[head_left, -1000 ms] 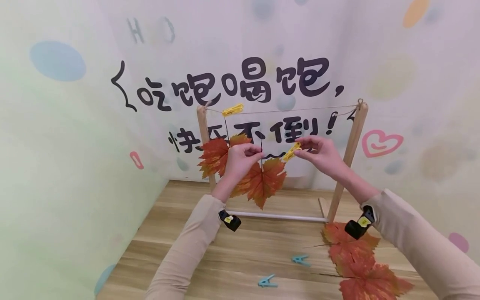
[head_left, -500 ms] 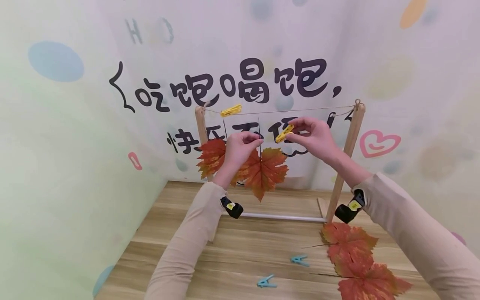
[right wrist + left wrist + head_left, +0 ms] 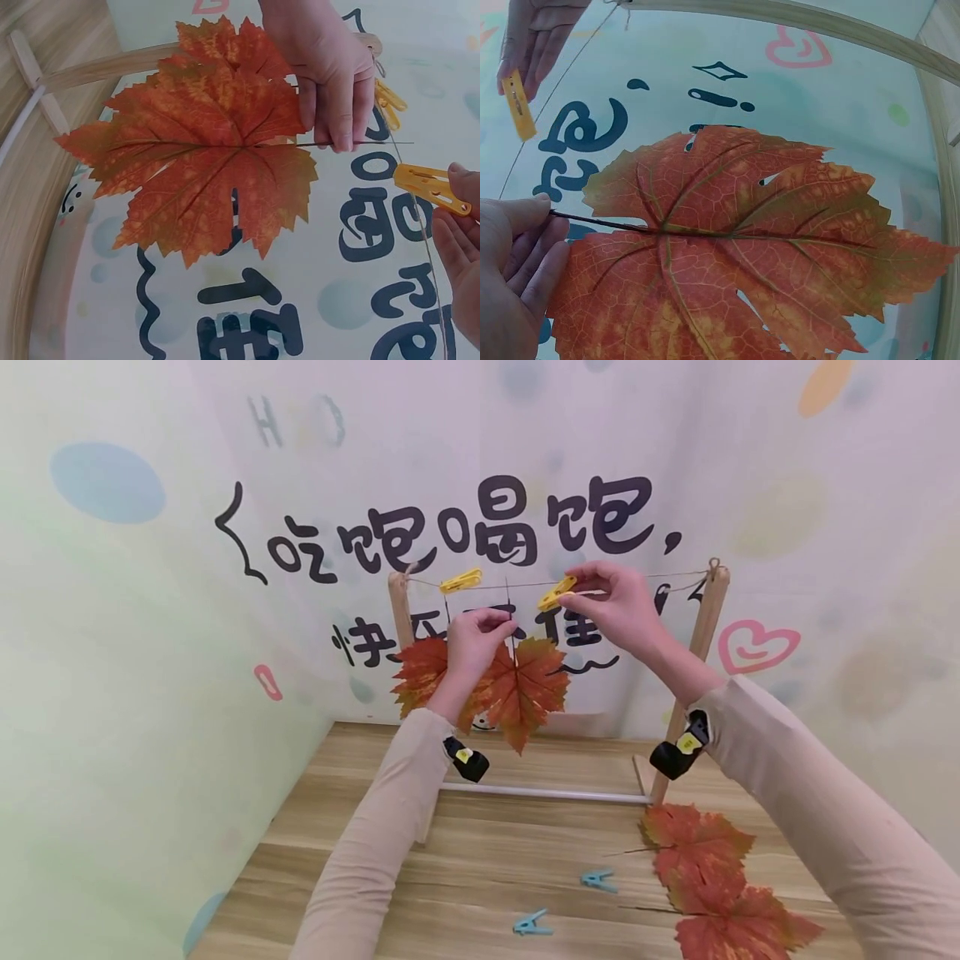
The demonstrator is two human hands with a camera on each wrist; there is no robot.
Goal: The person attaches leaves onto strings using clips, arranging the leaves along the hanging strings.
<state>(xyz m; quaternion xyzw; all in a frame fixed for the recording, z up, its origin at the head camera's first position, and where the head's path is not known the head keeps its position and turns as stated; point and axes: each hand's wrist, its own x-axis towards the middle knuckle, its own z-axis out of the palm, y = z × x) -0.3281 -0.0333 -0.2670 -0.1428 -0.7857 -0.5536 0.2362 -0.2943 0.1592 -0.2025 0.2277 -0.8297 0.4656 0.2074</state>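
Note:
Between thumb and fingers my left hand (image 3: 477, 643) pinches the dark stem of an orange-red maple leaf (image 3: 522, 689), its blade hanging below. The stem's tip reaches up to the thin string (image 3: 525, 585) in the head view. To the right, my right hand (image 3: 618, 606) pinches a yellow clothespin (image 3: 556, 594) close to the string. Whether that clothespin touches the string I cannot tell. Another yellow clothespin (image 3: 461, 581) sits on the string at the left, and a second leaf (image 3: 420, 672) hangs under it, partly behind my left hand.
A wooden frame with a right post (image 3: 705, 622) and left post (image 3: 401, 610) carries the string; a white rod (image 3: 555, 792) runs along its bottom. On the table (image 3: 322, 877) lie a blue clothespin (image 3: 598, 881), another blue clothespin (image 3: 532, 923) and red leaves (image 3: 705, 852).
Both hands have risen toward the string. The left hand has lifted the leaf by its stem, and the right hand has carried the yellow clothespin up and to the left.

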